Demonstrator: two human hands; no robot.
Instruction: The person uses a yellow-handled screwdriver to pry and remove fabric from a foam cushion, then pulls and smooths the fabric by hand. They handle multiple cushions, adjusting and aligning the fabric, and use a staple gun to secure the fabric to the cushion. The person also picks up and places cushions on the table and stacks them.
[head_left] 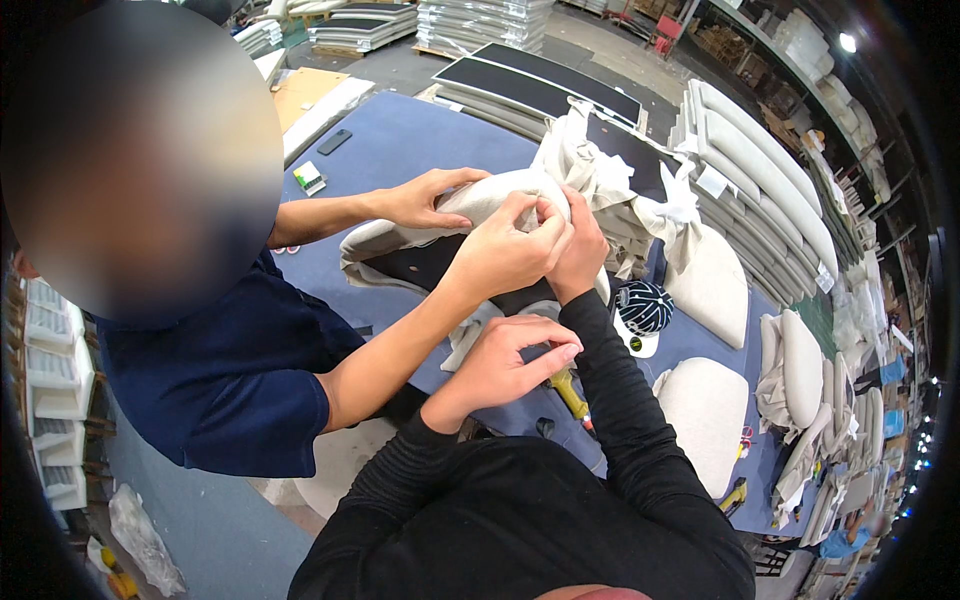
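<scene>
My right hand (580,248) is closed on the edge of a beige upholstered cushion (520,186), right beside a co-worker's hand (508,248) that pinches the fabric there. The co-worker's other hand (425,200) rests on the cushion's far left side. Below them lies a beige fabric-edged piece with a black panel (415,262). Closer to me, my left hand (505,362) is held with fingers extended and thumb apart, with nothing visible in it. Just past its fingertips, a yellow-green tool (570,397) lies on the blue table (400,130), partly hidden by my arm.
A striped cap (645,308) and loose beige cushions (705,420) lie to the right. Beige fabric (590,165) is heaped behind the hands. Stacked padded panels (755,190) rise at the far right. A phone (335,141) and small box (310,178) sit far left. The co-worker leans in from the left.
</scene>
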